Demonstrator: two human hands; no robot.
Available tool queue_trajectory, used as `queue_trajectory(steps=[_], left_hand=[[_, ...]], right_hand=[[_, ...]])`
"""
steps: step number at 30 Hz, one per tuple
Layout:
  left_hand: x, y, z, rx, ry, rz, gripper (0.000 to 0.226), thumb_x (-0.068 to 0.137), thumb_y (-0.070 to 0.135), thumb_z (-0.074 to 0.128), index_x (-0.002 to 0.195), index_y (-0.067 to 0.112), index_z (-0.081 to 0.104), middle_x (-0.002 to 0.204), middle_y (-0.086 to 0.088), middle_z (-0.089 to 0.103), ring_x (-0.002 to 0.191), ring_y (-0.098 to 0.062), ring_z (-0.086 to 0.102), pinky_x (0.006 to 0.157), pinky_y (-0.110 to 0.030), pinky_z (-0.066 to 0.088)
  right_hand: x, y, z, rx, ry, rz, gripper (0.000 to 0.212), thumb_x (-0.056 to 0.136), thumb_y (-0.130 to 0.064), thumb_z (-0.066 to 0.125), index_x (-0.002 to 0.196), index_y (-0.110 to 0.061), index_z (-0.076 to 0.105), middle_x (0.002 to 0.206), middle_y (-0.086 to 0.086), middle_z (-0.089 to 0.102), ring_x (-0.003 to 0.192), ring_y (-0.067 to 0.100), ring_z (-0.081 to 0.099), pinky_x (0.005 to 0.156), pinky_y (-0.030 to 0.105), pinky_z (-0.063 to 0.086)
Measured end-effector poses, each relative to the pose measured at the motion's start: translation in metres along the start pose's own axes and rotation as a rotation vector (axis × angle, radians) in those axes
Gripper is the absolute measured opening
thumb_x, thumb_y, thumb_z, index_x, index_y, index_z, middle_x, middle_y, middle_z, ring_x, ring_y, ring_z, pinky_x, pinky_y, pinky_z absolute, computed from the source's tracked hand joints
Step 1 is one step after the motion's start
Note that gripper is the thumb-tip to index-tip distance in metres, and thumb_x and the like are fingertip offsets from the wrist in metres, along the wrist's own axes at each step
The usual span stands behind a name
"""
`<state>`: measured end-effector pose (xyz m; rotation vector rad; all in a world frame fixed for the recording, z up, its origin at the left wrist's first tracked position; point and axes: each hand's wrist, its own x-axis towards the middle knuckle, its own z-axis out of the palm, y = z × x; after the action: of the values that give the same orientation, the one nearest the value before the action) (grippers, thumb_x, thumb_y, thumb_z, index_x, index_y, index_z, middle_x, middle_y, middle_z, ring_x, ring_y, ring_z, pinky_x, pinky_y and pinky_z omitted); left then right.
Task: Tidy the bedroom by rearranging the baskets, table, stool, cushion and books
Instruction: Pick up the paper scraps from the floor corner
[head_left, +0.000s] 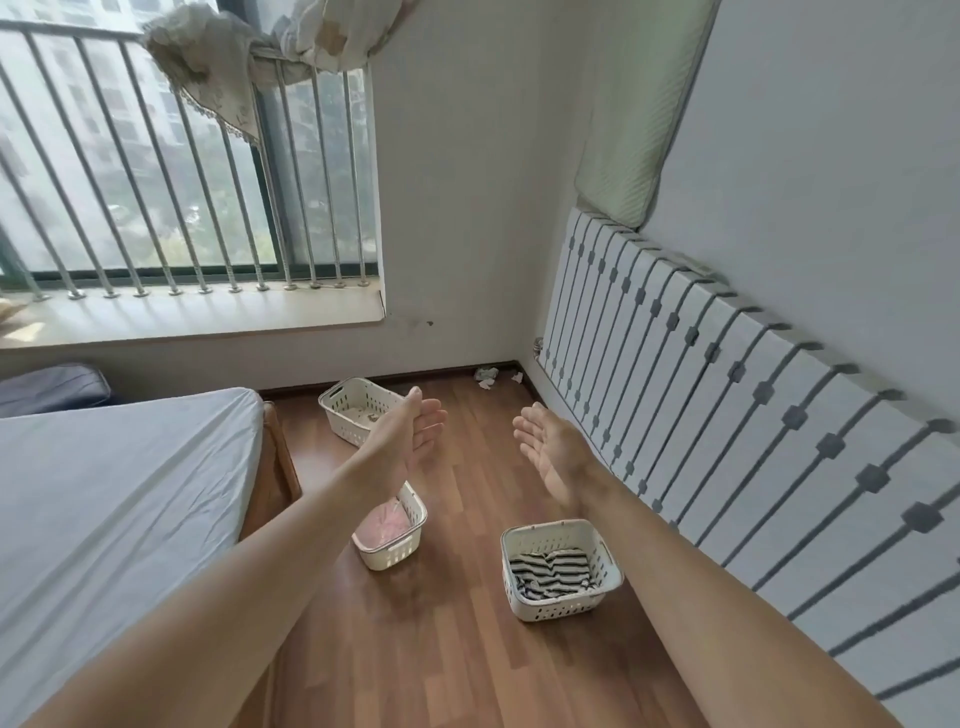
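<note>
Three white slotted baskets stand on the wooden floor. The far basket (349, 410) sits near the window wall, partly behind my left hand (410, 434). The middle basket (397, 540) holds something pink and lies under my left forearm. The near basket (561, 569) holds a black-and-white striped cloth. My right hand (548, 452) is stretched out above the floor, palm facing left, fingers apart. Both hands are empty and face each other, well above the baskets.
A bed with a grey sheet (114, 509) and wooden frame fills the left. A white radiator (727, 415) runs along the right wall, with a pale green cushion (639, 119) resting on top. Crumpled paper scraps (488, 376) lie in the far corner. A barred window (182, 171) stands ahead.
</note>
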<state>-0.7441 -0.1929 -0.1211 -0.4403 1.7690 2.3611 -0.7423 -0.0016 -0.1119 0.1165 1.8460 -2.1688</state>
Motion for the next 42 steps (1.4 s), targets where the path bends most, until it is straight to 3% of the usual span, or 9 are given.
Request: queue_trajectory(steps=[10,16,19,22,29,36,42], left_hand=[[0.179,0.019,0.053,0.006,-0.023,-0.009,0.046,0.102,0.039,0.032,0.124,0.007,0.055,0.124,-0.012,0.061,0.116,-0.022,0.056,0.109,-0.033,0.037],[0.269,0.043,0.086,0.011,-0.018,-0.022,0.047,0.103,0.038,0.031,0.127,0.005,0.054,0.127,-0.013,0.060,0.111,-0.021,0.057,0.099,-0.029,0.040],[0.313,0.050,0.089,0.000,0.016,-0.046,0.044,0.102,0.038,0.032,0.123,0.007,0.056,0.125,-0.012,0.061,0.116,-0.023,0.056,0.104,-0.031,0.040],[0.350,0.055,0.085,-0.006,0.032,-0.068,0.043,0.102,0.039,0.033,0.121,0.008,0.056,0.125,-0.011,0.061,0.117,-0.023,0.056,0.107,-0.033,0.038],[0.450,0.075,0.066,0.008,0.049,-0.101,0.042,0.102,0.038,0.032,0.120,0.007,0.055,0.124,-0.011,0.060,0.111,-0.021,0.057,0.099,-0.030,0.039],[0.569,0.123,0.047,0.057,-0.033,-0.132,0.047,0.102,0.039,0.031,0.129,0.006,0.052,0.132,-0.011,0.057,0.124,-0.024,0.052,0.111,-0.035,0.034],[0.651,0.142,0.055,0.075,-0.078,-0.171,0.049,0.102,0.040,0.031,0.132,0.006,0.050,0.134,-0.011,0.056,0.124,-0.022,0.052,0.112,-0.035,0.034]], right_hand=[[0.171,-0.030,-0.060,-0.027,0.031,0.015,0.054,0.104,-0.028,0.030,0.148,0.002,0.023,0.152,0.019,0.030,0.141,0.027,0.031,0.118,0.036,0.023],[0.271,-0.067,-0.095,-0.035,0.018,0.036,0.056,0.103,-0.031,0.030,0.149,0.000,0.021,0.153,0.018,0.029,0.141,0.026,0.031,0.119,0.036,0.022],[0.316,-0.077,-0.104,-0.038,0.008,0.051,0.056,0.103,-0.031,0.031,0.149,0.000,0.021,0.153,0.018,0.030,0.141,0.025,0.032,0.119,0.036,0.022],[0.354,-0.077,-0.104,-0.041,0.006,0.078,0.056,0.104,-0.031,0.031,0.148,0.001,0.022,0.152,0.018,0.031,0.141,0.025,0.032,0.119,0.036,0.022],[0.455,-0.077,-0.090,-0.043,0.005,0.131,0.055,0.104,-0.029,0.031,0.148,0.001,0.022,0.153,0.019,0.030,0.141,0.026,0.032,0.118,0.035,0.022],[0.569,-0.098,-0.072,-0.040,0.074,0.113,0.054,0.104,-0.027,0.030,0.148,0.003,0.022,0.153,0.020,0.029,0.142,0.026,0.030,0.119,0.036,0.021],[0.639,-0.109,-0.079,-0.013,0.116,0.137,0.051,0.103,-0.027,0.031,0.146,0.001,0.026,0.153,0.019,0.029,0.142,0.025,0.030,0.119,0.036,0.021]])
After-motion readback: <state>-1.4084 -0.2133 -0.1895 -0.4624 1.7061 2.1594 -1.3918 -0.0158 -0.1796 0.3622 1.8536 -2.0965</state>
